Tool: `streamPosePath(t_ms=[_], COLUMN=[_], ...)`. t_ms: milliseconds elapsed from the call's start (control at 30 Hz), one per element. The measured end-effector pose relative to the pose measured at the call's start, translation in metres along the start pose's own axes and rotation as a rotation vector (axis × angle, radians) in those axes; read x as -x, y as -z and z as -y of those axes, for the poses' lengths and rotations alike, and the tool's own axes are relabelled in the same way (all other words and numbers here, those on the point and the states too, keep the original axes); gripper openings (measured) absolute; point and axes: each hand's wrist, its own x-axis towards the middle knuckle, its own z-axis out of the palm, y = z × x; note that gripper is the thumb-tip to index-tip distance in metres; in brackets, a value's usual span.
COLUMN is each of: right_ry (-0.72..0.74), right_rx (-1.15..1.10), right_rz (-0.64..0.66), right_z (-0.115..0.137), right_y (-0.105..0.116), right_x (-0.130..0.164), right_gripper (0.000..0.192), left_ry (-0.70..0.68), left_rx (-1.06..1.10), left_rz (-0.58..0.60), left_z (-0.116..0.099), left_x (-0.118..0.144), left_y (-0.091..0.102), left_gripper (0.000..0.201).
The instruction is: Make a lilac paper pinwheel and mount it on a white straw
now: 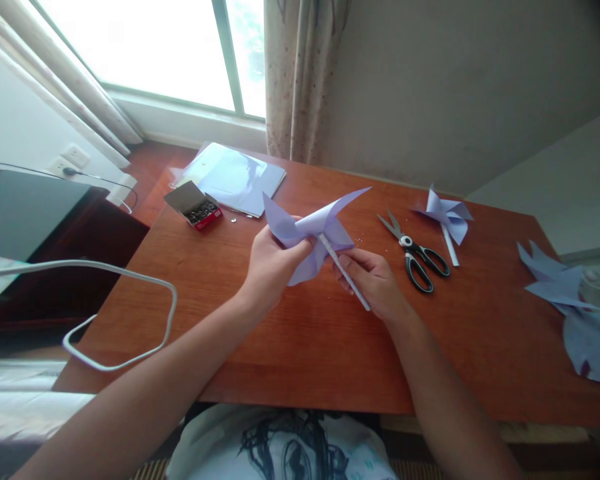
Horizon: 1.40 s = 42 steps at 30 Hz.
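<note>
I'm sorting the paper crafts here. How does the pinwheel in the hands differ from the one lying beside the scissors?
The held pinwheel is up off the table, gripped by the left hand at its blades and the right hand at its stick; the finished pinwheel lies flat on the table, untouched, right of the scissors. The held pinwheel looks larger, though it is nearer the camera. Both are pale lilac paper on white sticks.

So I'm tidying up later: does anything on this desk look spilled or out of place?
Mostly tidy. A small box lies open with dark pins inside, and one or two bits lie loose on the table beside it. Paper offcuts hang over the right edge. Both hands hold a pinwheel.
</note>
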Motion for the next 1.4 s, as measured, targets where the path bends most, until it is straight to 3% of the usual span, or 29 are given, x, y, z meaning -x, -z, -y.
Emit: streamPosePath(t_ms=[400,700,1400], right_ry=[0.026,-0.061,-0.146], right_rx=[-0.005,-0.2,-0.25], right_rz=[-0.054,-0.027,0.042], right_z=[-0.0067,-0.0053,-0.0012], right_y=[-0.0069,-0.0066,-0.0079], right_x=[-0.0009,0.0007,0.002], right_gripper=[0.021,0.022,0.029], left_ry=[-0.021,-0.015,-0.025], left_rx=[0.026,0.024,0.012], left_rz=[0.004,0.001,-0.013], left_z=[0.0003,0.0006,0.0006], left_x=[-0.0023,-0.002,-0.0042], left_y=[0.0007,0.0001,0.0013], left_gripper=[0.03,0.03,0.031])
